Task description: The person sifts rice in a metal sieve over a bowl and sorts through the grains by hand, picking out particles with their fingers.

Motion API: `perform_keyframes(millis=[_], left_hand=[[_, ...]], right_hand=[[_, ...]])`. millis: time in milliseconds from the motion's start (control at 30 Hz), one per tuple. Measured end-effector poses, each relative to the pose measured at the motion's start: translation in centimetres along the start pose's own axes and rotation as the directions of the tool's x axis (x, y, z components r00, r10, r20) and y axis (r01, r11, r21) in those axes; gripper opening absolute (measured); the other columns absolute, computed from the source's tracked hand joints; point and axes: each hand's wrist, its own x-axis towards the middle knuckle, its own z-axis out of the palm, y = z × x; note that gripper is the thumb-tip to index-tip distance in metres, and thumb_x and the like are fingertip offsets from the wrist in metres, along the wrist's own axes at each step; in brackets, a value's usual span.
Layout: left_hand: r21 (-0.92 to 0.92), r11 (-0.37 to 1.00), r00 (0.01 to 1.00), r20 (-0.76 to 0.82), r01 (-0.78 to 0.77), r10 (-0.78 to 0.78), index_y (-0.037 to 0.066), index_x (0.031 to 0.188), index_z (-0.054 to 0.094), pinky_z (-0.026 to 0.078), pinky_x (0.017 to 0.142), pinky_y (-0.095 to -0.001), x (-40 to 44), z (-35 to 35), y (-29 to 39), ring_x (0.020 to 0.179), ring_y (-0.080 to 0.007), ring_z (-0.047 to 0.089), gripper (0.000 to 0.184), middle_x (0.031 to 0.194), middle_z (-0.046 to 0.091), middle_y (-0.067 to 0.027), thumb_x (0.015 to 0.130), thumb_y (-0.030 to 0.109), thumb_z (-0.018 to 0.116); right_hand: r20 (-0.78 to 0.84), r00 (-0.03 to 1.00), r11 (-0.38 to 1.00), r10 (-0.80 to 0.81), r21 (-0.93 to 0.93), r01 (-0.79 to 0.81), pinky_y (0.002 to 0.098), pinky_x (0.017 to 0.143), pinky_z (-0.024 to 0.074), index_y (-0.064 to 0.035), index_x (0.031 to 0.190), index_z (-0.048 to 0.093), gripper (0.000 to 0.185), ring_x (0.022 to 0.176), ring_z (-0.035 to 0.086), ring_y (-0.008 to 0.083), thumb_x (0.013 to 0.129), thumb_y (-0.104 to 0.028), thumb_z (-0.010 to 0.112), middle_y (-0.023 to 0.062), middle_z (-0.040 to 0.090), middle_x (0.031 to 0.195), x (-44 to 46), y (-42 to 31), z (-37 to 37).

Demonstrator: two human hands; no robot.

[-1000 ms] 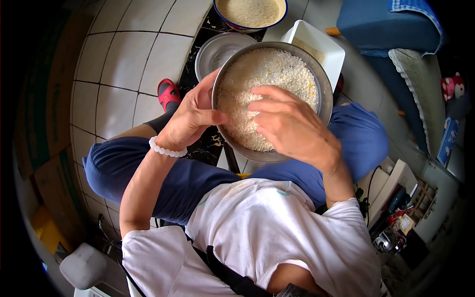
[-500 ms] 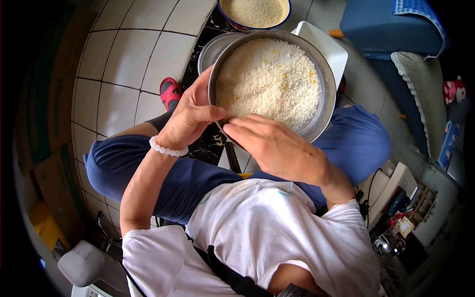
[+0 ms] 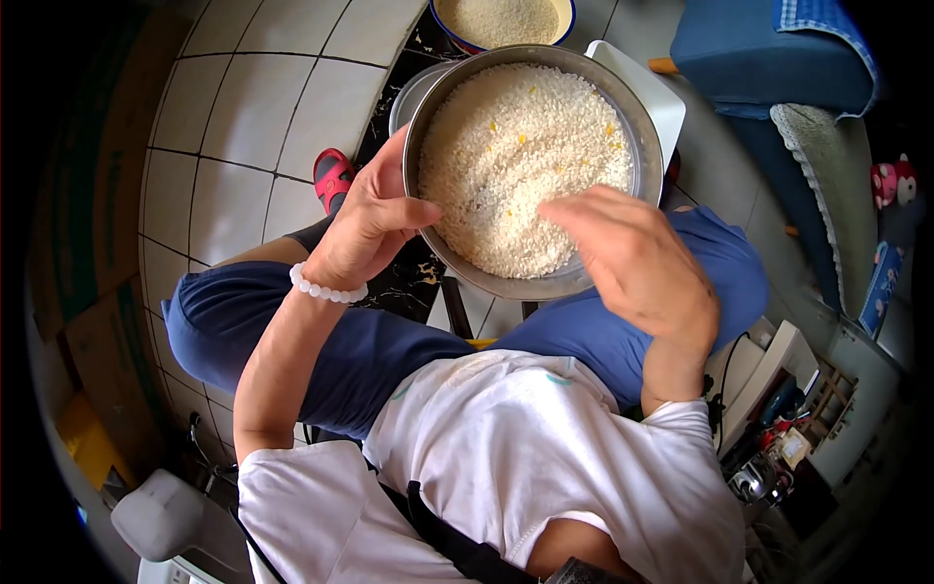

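A round steel pan [image 3: 639, 146] filled with white rice [image 3: 516, 117] is held up above my knees. Several yellow bits [image 3: 521, 139] are scattered among the grains. My left hand [image 3: 381, 209], with a white bead bracelet at the wrist, grips the pan's left side, thumb at the rim and fingers hidden beneath. Over the lower right of the rice is my right hand [image 3: 637, 258]. Its fingers are bent and pressed together, tips close to the grains. Its thumb and anything in the fingers are hidden.
Beyond the pan stands an enamel basin [image 3: 567, 27] with more rice. A lidded container [image 3: 407, 97] and a white tray [image 3: 652, 102] lie partly behind the pan on a black marbled surface. On the right is a blue padded seat [image 3: 769, 58]; cardboard boxes [image 3: 107, 360] stand left.
My right hand has moved from the pan's lower left rim rightward over the rice. The rice has shifted, spreading further toward the lower left. The pan has risen slightly in view, my left hand still on it.
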Motion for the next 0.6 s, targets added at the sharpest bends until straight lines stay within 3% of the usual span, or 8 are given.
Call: perform_keyframes(millis=[33, 100, 233, 300, 333, 400, 433, 600], left_hand=[[-0.002, 1.0, 1.0, -0.007, -0.003, 0.003, 0.006, 0.146, 0.032, 0.044, 0.103, -0.0329, 0.0, 0.0, 0.0, 0.125, -0.0188, 0.05, 0.084, 0.135, 0.051, -0.0064, 0.07, -0.004, 0.064], [-0.004, 1.0, 1.0, -0.012, -0.006, 0.006, 0.006, 0.146, 0.032, 0.044, 0.104, -0.0328, 0.0, 0.0, -0.1, 0.125, -0.019, 0.05, 0.083, 0.136, 0.051, -0.0066, 0.07, -0.004, 0.064], [-0.051, 0.999, 1.0, 0.016, -0.002, 0.003, 0.006, 0.147, 0.032, 0.042, 0.105, -0.033, 0.0, -0.1, -0.3, 0.127, -0.019, 0.049, 0.083, 0.138, 0.049, -0.0068, 0.071, -0.005, 0.063], [-0.061, 0.998, 1.0, 0.018, -0.015, 0.017, 0.005, 0.147, 0.032, 0.042, 0.106, -0.0331, 0.0, -0.1, -0.3, 0.127, -0.019, 0.049, 0.083, 0.139, 0.049, -0.0068, 0.071, -0.005, 0.063], [-0.055, 0.998, 1.0, 0.015, -0.011, 0.012, 0.005, 0.147, 0.032, 0.042, 0.106, -0.0331, 0.0, -0.2, -0.2, 0.127, -0.019, 0.049, 0.083, 0.139, 0.049, -0.0069, 0.071, -0.005, 0.063], [-0.051, 0.999, 1.0, 0.012, -0.007, 0.008, 0.005, 0.147, 0.031, 0.041, 0.106, -0.0332, -0.1, -0.2, -0.1, 0.127, -0.019, 0.049, 0.082, 0.139, 0.048, -0.0069, 0.071, -0.005, 0.063], [-0.047, 0.999, 1.0, 0.005, -0.018, 0.018, 0.005, 0.147, 0.032, 0.041, 0.107, -0.0333, -0.1, -0.1, -0.1, 0.128, -0.0191, 0.048, 0.082, 0.139, 0.048, -0.007, 0.071, -0.005, 0.063], [-0.046, 0.999, 1.0, -0.01, 0.015, -0.016, 0.005, 0.146, 0.032, 0.038, 0.108, -0.0334, -0.1, -0.1, 0.0, 0.129, -0.0192, 0.046, 0.082, 0.139, 0.047, -0.0064, 0.07, -0.003, 0.063]], right_hand=[[-0.001, 1.0, 1.0, 0.001, 0.0, -0.001, 0.0426, 0.081, 0.049, 0.0076, 0.105, 0.06, 0.027, 0.091, 0.062, 0.036, 0.078, 0.008, 0.053, 0.0213, 0.064, 0.093, -0.1, -0.2, 0.2], [0.248, 0.968, 0.995, -0.048, 0.096, 0.025, 0.0428, 0.076, 0.0487, 0.0066, 0.099, 0.06, 0.022, 0.084, 0.062, 0.0345, 0.078, 0.005, 0.054, 0.019, 0.063, 0.083, 0.0, -0.6, 1.2], [0.275, 0.961, 0.996, -0.018, 0.089, -0.007, 0.0425, 0.077, 0.0491, 0.0067, 0.096, 0.06, 0.018, 0.086, 0.062, 0.0339, 0.079, 0.005, 0.052, 0.02, 0.063, 0.087, 0.5, -0.5, 2.2], [-0.069, 0.997, 1.0, -0.025, 0.001, 0.025, 0.0417, 0.083, 0.0498, 0.0081, 0.101, 0.06, 0.023, 0.092, 0.062, 0.035, 0.079, 0.008, 0.053, 0.0229, 0.063, 0.097, 0.9, -0.3, 2.1], [-0.068, 0.997, 1.0, -0.026, 0.001, 0.026, 0.0417, 0.083, 0.0498, 0.0081, 0.101, 0.06, 0.023, 0.092, 0.062, 0.035, 0.079, 0.008, 0.053, 0.0229, 0.063, 0.097, 1.1, -0.1, 1.9], [-0.253, 0.966, 0.98, -0.057, -0.201, 0.005, 0.0404, 0.09, 0.0497, 0.0095, 0.108, 0.06, 0.031, 0.101, 0.061, 0.0365, 0.078, 0.012, 0.054, 0.0247, 0.062, 0.11, 0.8, 0.6, 1.1], [-0.24, 0.971, 0.978, -0.016, -0.204, -0.034, 0.0396, 0.093, 0.0491, 0.0086, 0.115, 0.059, 0.039, 0.107, 0.06, 0.0373, 0.077, 0.013, 0.055, 0.0242, 0.06, 0.118, 0.5, 0.6, 0.4], [-0.309, 0.95, 0.984, 0.052, -0.146, -0.101, 0.0404, 0.093, 0.0491, 0.0066, 0.116, 0.059, 0.04, 0.108, 0.059, 0.0374, 0.077, 0.013, 0.056, 0.0224, 0.059, 0.12, -0.1, 0.5, -0.4]])
